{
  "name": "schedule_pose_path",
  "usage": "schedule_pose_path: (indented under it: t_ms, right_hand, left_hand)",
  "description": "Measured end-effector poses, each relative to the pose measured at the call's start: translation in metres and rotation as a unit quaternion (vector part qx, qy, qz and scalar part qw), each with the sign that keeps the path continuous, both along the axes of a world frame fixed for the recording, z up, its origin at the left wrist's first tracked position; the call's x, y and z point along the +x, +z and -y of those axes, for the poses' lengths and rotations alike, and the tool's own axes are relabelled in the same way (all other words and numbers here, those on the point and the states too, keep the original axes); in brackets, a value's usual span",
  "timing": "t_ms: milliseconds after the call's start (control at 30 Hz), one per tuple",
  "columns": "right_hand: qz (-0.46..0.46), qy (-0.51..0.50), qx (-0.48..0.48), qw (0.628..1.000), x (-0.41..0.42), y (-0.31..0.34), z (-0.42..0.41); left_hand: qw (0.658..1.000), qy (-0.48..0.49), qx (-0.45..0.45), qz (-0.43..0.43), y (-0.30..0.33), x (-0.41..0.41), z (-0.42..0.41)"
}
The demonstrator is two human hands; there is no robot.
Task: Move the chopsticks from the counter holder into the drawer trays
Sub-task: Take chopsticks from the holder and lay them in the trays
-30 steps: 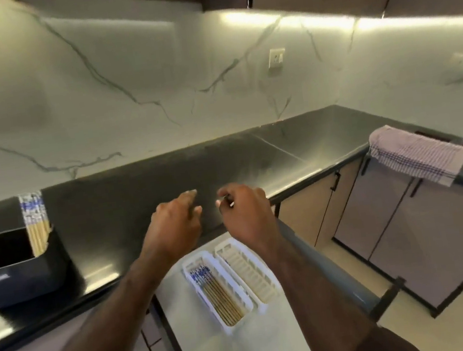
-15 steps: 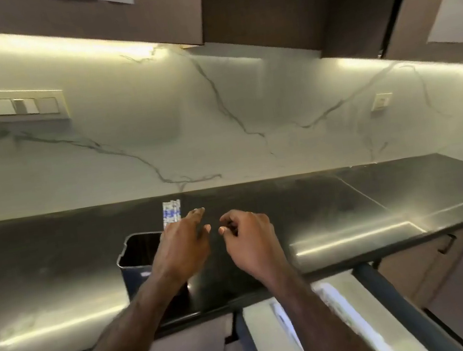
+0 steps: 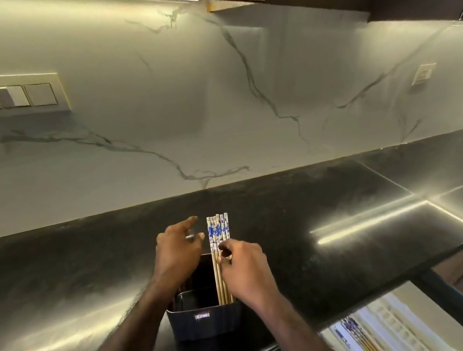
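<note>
Several bamboo chopsticks [image 3: 218, 232] with blue-and-white tops stand upright at the right side of a dark box holder [image 3: 204, 322] on the black counter [image 3: 333, 208]. My right hand [image 3: 244, 267] pinches them with thumb and forefinger just below the patterned tops. My left hand [image 3: 177, 251] hovers over the holder's left side, fingers apart, holding nothing. At the bottom right the open drawer [image 3: 457, 310] shows a white tray [image 3: 340, 335] with several chopsticks [image 3: 361, 338] lying in it and a second white slotted tray [image 3: 399, 322] beside it.
A marble backsplash rises behind the counter, with a switch plate [image 3: 5, 95] at the left and a socket [image 3: 424, 74] at the right. Dark cabinets hang overhead. The drawer's dark front rail juts out below the counter edge.
My view has swung from the drawer up and left to the holder. Both hands moved onto the holder, and my right fingers closed on the chopsticks.
</note>
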State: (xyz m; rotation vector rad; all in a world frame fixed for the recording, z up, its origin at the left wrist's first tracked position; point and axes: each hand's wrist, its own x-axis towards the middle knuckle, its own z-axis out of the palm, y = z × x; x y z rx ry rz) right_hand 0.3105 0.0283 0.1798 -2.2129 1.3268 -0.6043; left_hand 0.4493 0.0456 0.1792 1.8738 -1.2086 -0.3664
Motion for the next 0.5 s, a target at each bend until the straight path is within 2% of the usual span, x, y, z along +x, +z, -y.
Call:
schedule_pose_path:
  t_ms: [500]
  right_hand:
    - [-0.052,-0.015,0.053,0.997,0.015,-0.021,0.023]
  left_hand:
    - [0.999,-0.020,-0.026,-0.010,-0.029,0.010,0.047]
